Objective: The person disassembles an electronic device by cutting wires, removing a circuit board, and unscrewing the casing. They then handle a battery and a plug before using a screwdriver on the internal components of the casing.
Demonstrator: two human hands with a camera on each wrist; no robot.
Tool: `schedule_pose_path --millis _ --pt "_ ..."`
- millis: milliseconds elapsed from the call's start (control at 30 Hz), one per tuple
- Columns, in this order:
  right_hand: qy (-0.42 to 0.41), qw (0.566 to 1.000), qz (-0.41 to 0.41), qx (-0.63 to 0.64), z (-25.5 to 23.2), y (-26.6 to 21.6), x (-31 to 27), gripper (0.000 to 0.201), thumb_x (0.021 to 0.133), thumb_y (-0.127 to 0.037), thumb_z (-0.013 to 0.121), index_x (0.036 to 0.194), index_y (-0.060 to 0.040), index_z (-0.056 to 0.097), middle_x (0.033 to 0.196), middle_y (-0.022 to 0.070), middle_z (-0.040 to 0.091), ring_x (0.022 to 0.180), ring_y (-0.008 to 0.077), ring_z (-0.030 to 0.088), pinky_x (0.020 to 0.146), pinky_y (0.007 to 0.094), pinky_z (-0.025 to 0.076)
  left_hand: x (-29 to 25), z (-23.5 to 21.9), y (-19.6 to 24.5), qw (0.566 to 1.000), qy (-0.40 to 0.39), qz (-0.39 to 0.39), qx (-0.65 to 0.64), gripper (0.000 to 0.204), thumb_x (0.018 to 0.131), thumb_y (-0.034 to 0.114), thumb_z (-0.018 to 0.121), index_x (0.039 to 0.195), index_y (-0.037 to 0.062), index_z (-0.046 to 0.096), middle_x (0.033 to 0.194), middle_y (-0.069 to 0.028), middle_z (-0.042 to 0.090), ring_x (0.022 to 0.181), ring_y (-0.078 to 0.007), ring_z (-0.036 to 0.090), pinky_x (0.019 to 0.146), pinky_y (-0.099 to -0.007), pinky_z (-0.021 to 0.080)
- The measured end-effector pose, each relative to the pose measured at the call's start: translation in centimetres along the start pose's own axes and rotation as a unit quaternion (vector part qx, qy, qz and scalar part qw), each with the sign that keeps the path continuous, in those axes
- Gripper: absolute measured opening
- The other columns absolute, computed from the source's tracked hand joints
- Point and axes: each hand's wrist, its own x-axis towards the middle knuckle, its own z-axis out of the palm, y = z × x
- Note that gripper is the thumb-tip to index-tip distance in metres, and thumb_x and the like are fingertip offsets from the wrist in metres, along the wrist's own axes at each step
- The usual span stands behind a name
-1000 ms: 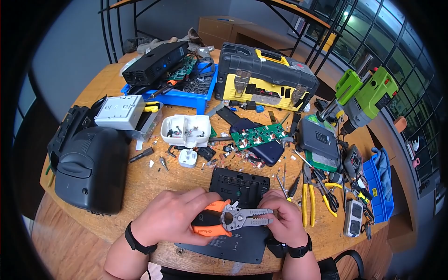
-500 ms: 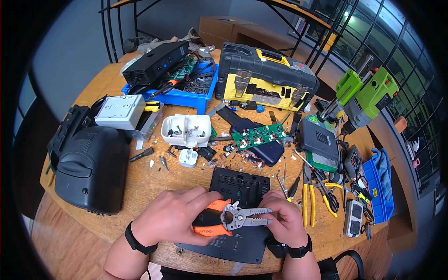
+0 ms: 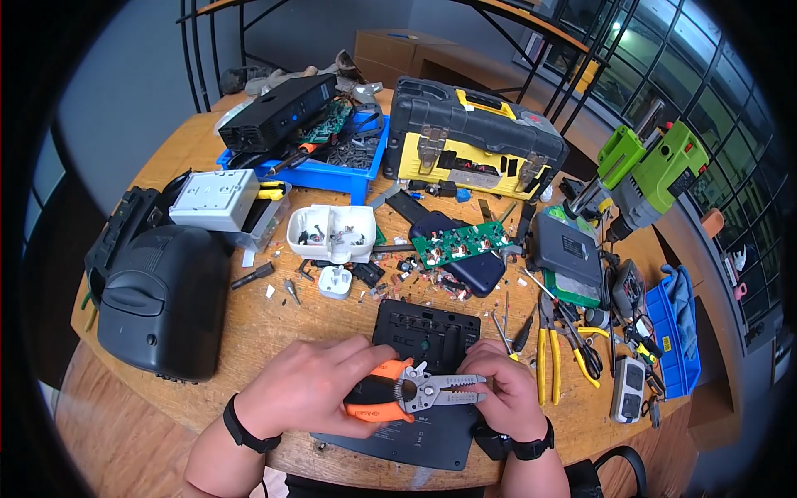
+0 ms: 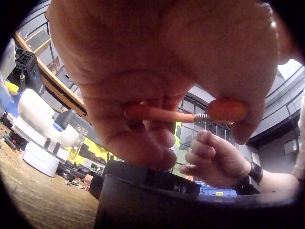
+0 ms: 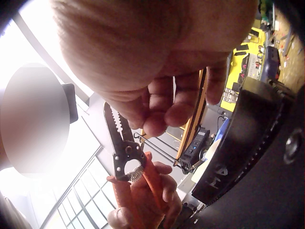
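Wire strippers (image 3: pixel 427 388) with orange and black handles lie sideways in my left hand (image 3: pixel 320 386), which grips both handles. Their grey toothed jaws stand slightly parted, with a coil spring showing between the handles. My right hand (image 3: pixel 505 390) curls its thumb and fingers at the jaw tips. In the right wrist view the wire strippers (image 5: pixel 126 152) reach up to the right thumb, which overlaps one jaw; anything smaller between the fingers is hidden. Under both hands a flat black plastic housing (image 3: pixel 398 440) rests on the table, its far end showing recessed compartments.
A dark rounded case (image 3: pixel 162 299) stands left. Ahead are a white divided tray (image 3: pixel 332 249), a green circuit board (image 3: pixel 462 243) and scattered scraps. Yellow-handled pliers (image 3: pixel 544 357) lie right, near a power strip (image 3: pixel 631 390). A toolbox (image 3: pixel 473 137) and blue bin (image 3: pixel 344 178) stand behind.
The jaws of the wire strippers shift slightly at the right fingertips and now stand a little wider than half a second ago. Both hands stay in nearly the same place.
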Motion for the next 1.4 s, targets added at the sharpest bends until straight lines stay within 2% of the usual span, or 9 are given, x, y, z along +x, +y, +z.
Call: schedule_pose_path --millis 367,733,1400 --pt "-0.003 1.000 0.004 0.004 -0.05 0.21 -0.18 0.016 0.087 -0.005 0.075 0.102 -0.0043 0.068 0.095 0.0078 0.071 0.089 0.0287 0.066 0.091 0.0416 0.047 -0.29 0.61 -0.52 1.000 0.011 0.011 -0.003 0.065 0.067 0.040 0.087 0.121 0.0104 0.066 0.091 -0.0073 0.065 0.076 -0.0307 0.071 0.063 -0.0393 0.057" --pt "-0.003 1.000 0.003 0.005 0.01 0.09 -0.17 0.014 0.089 -0.005 0.076 0.101 -0.0048 0.069 0.093 0.0069 0.071 0.089 0.0286 0.066 0.091 0.0412 0.047 -0.03 0.12 -0.03 1.000 0.014 -0.002 -0.023 0.069 0.062 0.040 0.088 0.121 0.0103 0.067 0.094 -0.0089 0.067 0.079 -0.0324 0.072 0.068 -0.0405 0.059" --pt "0.003 1.000 0.006 0.010 0.11 0.17 -0.32 0.015 0.089 -0.005 0.076 0.101 -0.0032 0.069 0.095 0.0090 0.071 0.091 0.0306 0.066 0.091 0.0424 0.047 0.08 0.03 0.17 1.000 0.012 -0.011 -0.017 0.069 0.063 0.039 0.087 0.121 0.0099 0.067 0.094 -0.0092 0.066 0.081 -0.0329 0.071 0.069 -0.0410 0.059"
